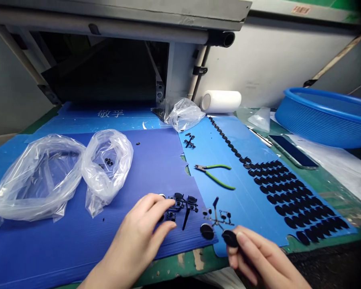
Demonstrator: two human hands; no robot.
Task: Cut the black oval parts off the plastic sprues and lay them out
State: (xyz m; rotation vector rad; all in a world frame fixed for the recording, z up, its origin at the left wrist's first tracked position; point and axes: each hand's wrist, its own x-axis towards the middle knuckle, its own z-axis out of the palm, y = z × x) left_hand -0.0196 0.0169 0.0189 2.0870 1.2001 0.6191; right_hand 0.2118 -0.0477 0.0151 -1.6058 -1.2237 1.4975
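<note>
The left hand (138, 237) rests at six o'clock on the dark blue sheet (78, 241), fingers curled loosely, their tips pinching the near edge of a black plastic frame of small parts (182, 204) that lies flat on the sheet. The right hand (258, 257), at five o'clock, pinches a round black disc (230, 238) between thumb and forefinger; the disc looks attached to a second thin frame (218, 218) that lies just beside the first, with another disc (207, 231) at its near end. These frames look light and stiff, with thin, brittle spokes that would snap if bent, so they are best taken by the thicker stem or by a disc's edge. At two to four o'clock, many loose black discs (291, 196) lie in rows on the light blue sheet (243, 192), and green-handled cutters (216, 174) lie near its middle, well apart from both hands. At nine o'clock a large clear plastic bag (33, 176) is open; what it holds cannot be told. Beside it a smaller bag (108, 168) holds a few small black pieces. A third crumpled bag (183, 114) sits at twelve o'clock, its contents unclear. At two o'clock a blue basket (327, 116) stands on the surface; its inside is hidden. A white roll (221, 101) and a phone (291, 150) lie near it.
</note>
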